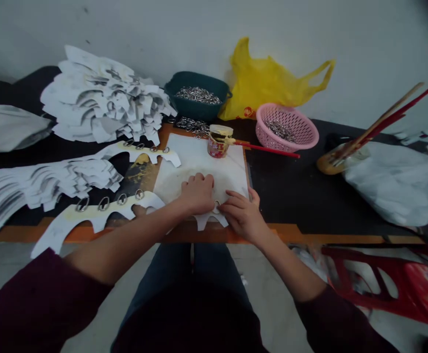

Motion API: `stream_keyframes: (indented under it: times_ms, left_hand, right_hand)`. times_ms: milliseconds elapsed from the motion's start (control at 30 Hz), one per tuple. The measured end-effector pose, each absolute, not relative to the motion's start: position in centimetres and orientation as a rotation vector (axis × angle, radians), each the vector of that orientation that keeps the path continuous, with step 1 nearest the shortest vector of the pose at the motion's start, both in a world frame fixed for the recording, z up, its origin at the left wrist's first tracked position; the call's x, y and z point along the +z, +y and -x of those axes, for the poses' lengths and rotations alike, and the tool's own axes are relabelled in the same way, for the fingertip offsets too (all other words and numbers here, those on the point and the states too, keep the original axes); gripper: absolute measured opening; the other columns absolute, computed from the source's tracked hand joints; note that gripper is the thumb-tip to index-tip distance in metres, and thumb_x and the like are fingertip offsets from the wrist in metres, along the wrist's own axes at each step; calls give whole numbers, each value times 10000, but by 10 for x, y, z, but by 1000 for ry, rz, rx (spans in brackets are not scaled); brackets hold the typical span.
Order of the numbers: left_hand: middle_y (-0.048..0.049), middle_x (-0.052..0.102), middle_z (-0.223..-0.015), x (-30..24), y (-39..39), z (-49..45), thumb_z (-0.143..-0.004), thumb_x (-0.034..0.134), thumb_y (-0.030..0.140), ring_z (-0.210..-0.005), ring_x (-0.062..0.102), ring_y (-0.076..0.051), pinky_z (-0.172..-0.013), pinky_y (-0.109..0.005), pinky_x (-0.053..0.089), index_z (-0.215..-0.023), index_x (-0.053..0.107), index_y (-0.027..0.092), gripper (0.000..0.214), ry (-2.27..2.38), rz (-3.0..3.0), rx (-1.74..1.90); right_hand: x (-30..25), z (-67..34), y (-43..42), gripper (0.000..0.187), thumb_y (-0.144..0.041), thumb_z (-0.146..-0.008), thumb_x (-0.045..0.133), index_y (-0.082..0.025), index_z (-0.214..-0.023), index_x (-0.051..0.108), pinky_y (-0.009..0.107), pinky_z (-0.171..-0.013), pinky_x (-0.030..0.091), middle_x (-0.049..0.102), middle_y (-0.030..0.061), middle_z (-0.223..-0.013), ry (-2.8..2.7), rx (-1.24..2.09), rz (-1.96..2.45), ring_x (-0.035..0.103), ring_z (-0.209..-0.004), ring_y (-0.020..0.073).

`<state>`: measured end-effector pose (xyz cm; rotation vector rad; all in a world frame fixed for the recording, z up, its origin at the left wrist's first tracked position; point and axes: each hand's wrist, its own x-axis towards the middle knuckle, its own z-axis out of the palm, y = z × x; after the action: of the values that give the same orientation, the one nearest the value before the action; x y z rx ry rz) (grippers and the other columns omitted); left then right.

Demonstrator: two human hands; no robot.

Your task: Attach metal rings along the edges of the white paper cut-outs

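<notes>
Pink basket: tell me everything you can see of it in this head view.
The pink basket is round and looks like plastic, with a rounded rim and sides pierced by many small holes. It stands upright on the black tabletop, to the right of the white board and just in front of the yellow plastic bag. Inside lies a heap of small shiny metal rings. It is unclear whether the basket touches the bag.

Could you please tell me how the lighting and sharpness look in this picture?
In the head view, light is dim and flat with soft shadows; the left hand and right hand look fairly sharp; wide-angle distortion bows the orange table edge; the red plastic stool looks smeared, with glare.
</notes>
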<state>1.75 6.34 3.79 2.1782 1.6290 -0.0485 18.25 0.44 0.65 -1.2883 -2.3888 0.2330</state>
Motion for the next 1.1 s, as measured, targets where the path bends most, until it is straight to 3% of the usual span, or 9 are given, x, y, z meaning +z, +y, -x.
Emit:
stream_keyframes:
  times_ms: [300,533,867,1100]
  left_hand:
    - [-89,404,-1027,24,24,-23,-661,410,-13,-852,508,-175,-719,-303,454,-1001,416,165,384,1438,-2267,463]
    - [-84,415,-1039,0,2,-25,-775,361,26,-894,494,-180,-708,-295,469,-989,442,179,275,1483,-2296,829]
    - [-83,426,-1017,-7,-2,-17,-795,384,35,-952,456,-178,-822,-320,453,-980,458,164,238,1304,-2438,939]
    - [-94,407,-1038,-3,1,-19,-738,387,-5,-982,453,-199,-835,-367,452,-1017,437,175,336,1344,-2337,889]
  right_hand:
    - [4,-179,5,114,-244,-823,530,-259,-872,632,467,-1038,-1,669,-9,-869,-2322,325,1324,481,-1152,188]
    - [2,-178,4,133,-197,-799,533,-254,-875,626,487,-1034,-2,671,-3,-883,-2274,329,1353,482,-1153,205]
    - [1,-176,4,148,-168,-799,511,-251,-844,625,492,-1034,-2,677,-5,-879,-2218,354,1379,499,-1138,201]
    - [1,-173,3,132,-190,-803,506,-240,-834,624,488,-1040,-12,677,0,-854,-2225,291,1404,509,-1123,198]
